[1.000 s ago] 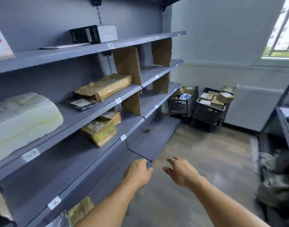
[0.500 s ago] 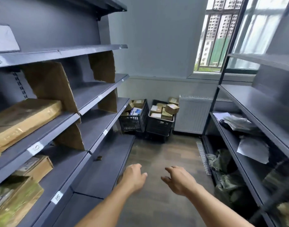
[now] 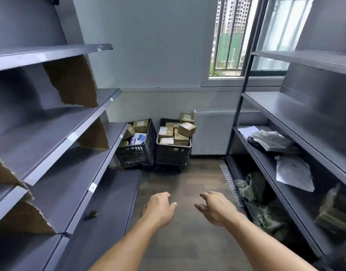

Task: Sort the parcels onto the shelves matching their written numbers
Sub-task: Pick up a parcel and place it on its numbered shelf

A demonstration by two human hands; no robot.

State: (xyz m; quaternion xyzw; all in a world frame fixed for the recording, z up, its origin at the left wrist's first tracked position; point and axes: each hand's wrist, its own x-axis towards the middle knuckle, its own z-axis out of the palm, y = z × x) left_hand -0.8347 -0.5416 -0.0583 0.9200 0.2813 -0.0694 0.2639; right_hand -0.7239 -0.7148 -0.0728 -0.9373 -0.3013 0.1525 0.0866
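Note:
Two black crates stand on the floor at the far wall: the left crate [image 3: 137, 153] and the right crate [image 3: 173, 153], both heaped with brown cardboard parcels [image 3: 186, 129]. My left hand [image 3: 161, 209] and my right hand [image 3: 215, 208] hang in front of me over the wooden floor, fingers loosely curled, holding nothing. Grey shelves [image 3: 86, 122] with small white number labels [image 3: 93, 187] run along my left, split by torn cardboard dividers [image 3: 74, 83].
A second grey shelf unit [image 3: 285, 118] lines the right side, carrying grey and white mailer bags [image 3: 293, 173] and greenish parcels [image 3: 252, 186] low down. A white radiator [image 3: 211, 132] and a barred window [image 3: 231, 36] are at the back. The aisle floor [image 3: 187, 177] runs between the units.
The view has swung right from the left shelves and their parcels down the aisle toward the crates. Both hands stay low in front, empty.

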